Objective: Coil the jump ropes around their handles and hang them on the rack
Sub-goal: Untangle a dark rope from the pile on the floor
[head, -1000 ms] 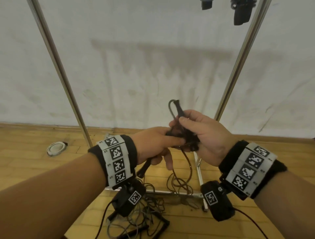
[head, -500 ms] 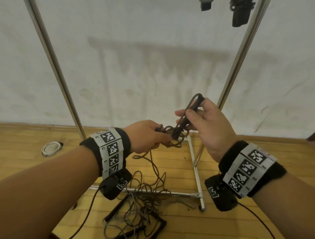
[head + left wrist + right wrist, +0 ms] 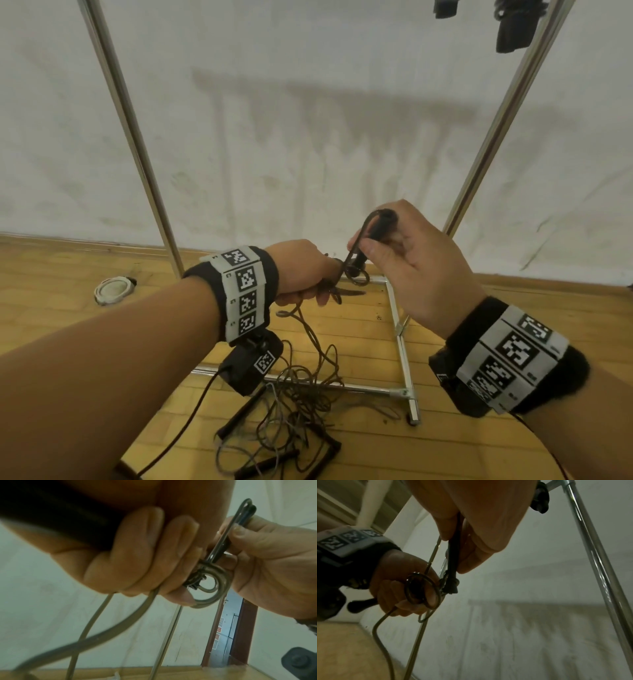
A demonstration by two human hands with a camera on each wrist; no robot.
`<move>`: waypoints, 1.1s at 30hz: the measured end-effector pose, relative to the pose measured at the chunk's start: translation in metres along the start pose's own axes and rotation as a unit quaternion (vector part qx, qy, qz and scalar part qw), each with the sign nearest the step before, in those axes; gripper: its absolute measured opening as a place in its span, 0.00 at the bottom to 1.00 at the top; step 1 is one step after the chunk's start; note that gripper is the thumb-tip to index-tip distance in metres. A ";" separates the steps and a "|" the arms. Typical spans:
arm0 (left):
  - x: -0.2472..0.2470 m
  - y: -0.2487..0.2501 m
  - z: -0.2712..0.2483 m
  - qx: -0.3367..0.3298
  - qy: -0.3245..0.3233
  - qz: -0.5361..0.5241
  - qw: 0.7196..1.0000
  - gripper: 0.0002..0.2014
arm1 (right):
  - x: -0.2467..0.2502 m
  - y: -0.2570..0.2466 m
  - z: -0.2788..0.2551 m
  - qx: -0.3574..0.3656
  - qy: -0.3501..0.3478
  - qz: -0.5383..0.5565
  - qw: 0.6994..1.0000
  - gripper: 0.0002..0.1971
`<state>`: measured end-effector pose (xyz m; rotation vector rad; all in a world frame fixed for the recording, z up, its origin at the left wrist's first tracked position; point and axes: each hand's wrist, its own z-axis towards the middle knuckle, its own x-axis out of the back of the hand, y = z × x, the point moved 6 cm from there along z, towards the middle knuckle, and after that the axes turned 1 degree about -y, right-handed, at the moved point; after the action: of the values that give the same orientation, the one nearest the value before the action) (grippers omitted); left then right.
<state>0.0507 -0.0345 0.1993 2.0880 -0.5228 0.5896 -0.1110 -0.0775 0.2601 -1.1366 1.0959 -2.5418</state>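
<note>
Right hand [image 3: 407, 263] pinches handle [image 3: 373, 236] upright; left hand [image 3: 301, 270] fisted round rope [image 3: 308, 329], probably second handle, feeding coils below.

- My right hand [image 3: 416, 265] is gripping a glossy black handle [image 3: 371, 236].
- A brownish-grey rope [image 3: 317, 346] is trailing from my left hand [image 3: 301, 270].
- Black wristbands [image 3: 239, 291] are showing white panels with black square-code patterns.
- The rack [image 3: 137, 137] is gleaming silver.
- The floor [image 3: 68, 325] is showing honey-yellow wood planks.
- The wall [image 3: 308, 102] is looking off-white with grey smudges.
</note>
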 end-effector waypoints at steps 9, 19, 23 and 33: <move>0.002 -0.010 0.005 -0.010 -0.088 -0.040 0.995 0.24 | -0.002 -0.015 -0.006 0.026 0.003 0.104 0.994 0.06; -0.053 -0.018 -0.007 -0.049 -0.277 -0.076 0.957 0.17 | 0.023 0.013 0.003 0.047 0.083 -0.126 0.987 0.03; -0.031 -0.023 0.005 -0.046 -0.072 -0.117 0.989 0.19 | 0.029 0.083 0.002 -0.151 -0.149 -0.432 0.877 0.09; -0.026 -0.003 0.006 -0.134 -0.019 -0.206 0.969 0.17 | 0.000 0.071 -0.004 -0.258 -0.084 -0.077 0.959 0.14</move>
<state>0.0325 -0.0345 0.1791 1.8754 -0.1644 0.2228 -0.1249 -0.1267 0.2103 -1.5761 1.7451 -2.2626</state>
